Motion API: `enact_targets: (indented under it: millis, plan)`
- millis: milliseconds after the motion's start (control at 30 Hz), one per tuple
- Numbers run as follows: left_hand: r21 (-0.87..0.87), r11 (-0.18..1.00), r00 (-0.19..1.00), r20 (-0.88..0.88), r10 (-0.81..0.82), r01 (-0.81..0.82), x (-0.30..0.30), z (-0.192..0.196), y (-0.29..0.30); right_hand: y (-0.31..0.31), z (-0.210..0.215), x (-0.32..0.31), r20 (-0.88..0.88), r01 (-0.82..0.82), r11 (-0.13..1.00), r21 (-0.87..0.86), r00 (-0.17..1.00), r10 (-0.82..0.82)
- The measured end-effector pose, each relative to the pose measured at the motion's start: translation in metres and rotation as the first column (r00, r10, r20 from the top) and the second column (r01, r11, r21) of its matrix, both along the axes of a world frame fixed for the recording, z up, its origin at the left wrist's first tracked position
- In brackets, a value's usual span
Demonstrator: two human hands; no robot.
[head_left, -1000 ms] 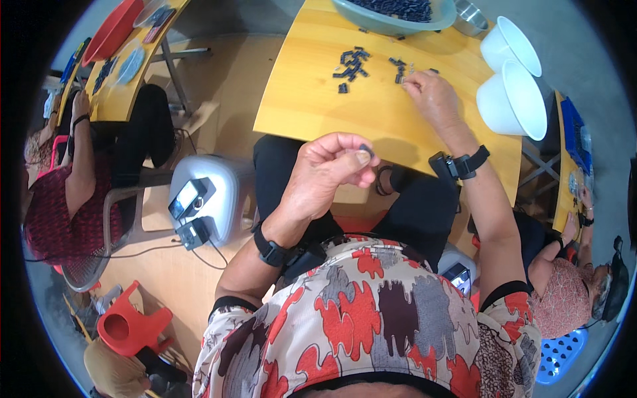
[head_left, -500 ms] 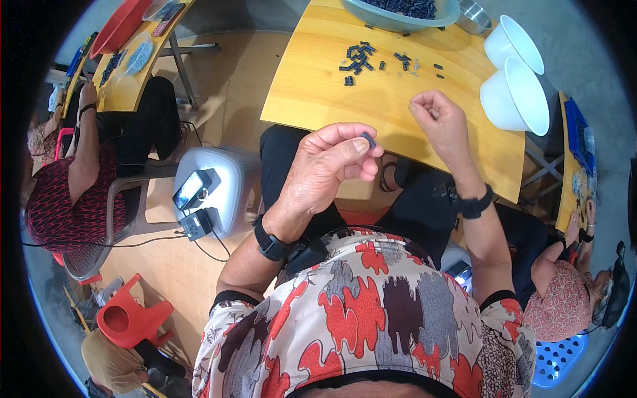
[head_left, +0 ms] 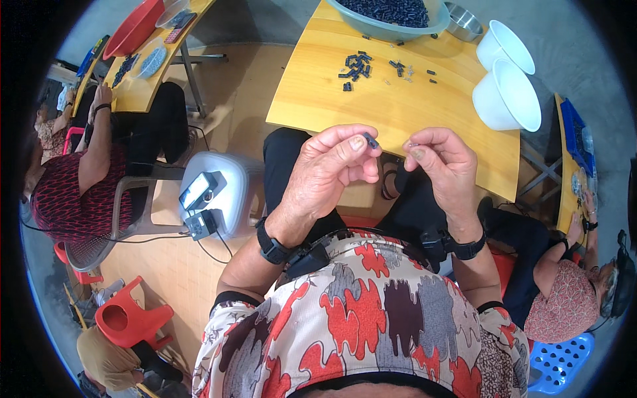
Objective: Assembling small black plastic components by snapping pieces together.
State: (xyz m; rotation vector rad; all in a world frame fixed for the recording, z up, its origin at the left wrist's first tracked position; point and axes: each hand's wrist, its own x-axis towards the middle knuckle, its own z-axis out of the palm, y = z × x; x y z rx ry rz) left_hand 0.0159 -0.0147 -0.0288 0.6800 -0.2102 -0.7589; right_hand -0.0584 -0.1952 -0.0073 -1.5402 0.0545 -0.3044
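Observation:
My left hand (head_left: 332, 169) is raised in front of my chest and pinches a small dark plastic part (head_left: 371, 140) between thumb and forefinger. My right hand (head_left: 446, 166) is held close beside it, with a tiny pale piece (head_left: 414, 143) pinched at its fingertips, pointing toward the dark part. Both hands hover above my lap, short of the yellow wooden table (head_left: 371, 106). Several more dark parts (head_left: 357, 66) lie scattered on the table's far side.
A grey-green basin (head_left: 385, 20) full of dark parts stands at the table's back edge, beside a small metal bowl (head_left: 463, 21) and two white bowls (head_left: 507, 96). Other people sit at left (head_left: 73, 199) and right (head_left: 564, 298). A white stool (head_left: 219, 192) carries devices; a red stool (head_left: 126, 322) stands below.
My right hand has drawn back from the table to meet my left hand in front of me. The left hand has kept its hold on the dark part.

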Motion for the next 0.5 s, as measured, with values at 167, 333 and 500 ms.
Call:
enact_targets:
  millis: [167,333,500]
  plan:
    - [-0.030,0.998,0.999,0.015,0.050,-0.050,-0.005,0.010,-0.001,0.014,0.008,0.000,0.123,-0.098,0.992,0.081,0.989,0.088]
    - [-0.071,0.995,0.998,0.019,0.066,-0.064,-0.012,0.015,0.001,0.028,0.014,-0.001,0.131,-0.108,0.983,0.149,0.987,0.089]
    - [-0.089,0.995,0.998,0.029,0.055,-0.052,-0.016,0.016,0.001,0.032,0.014,-0.003,0.182,-0.109,0.983,0.145,0.980,0.082]
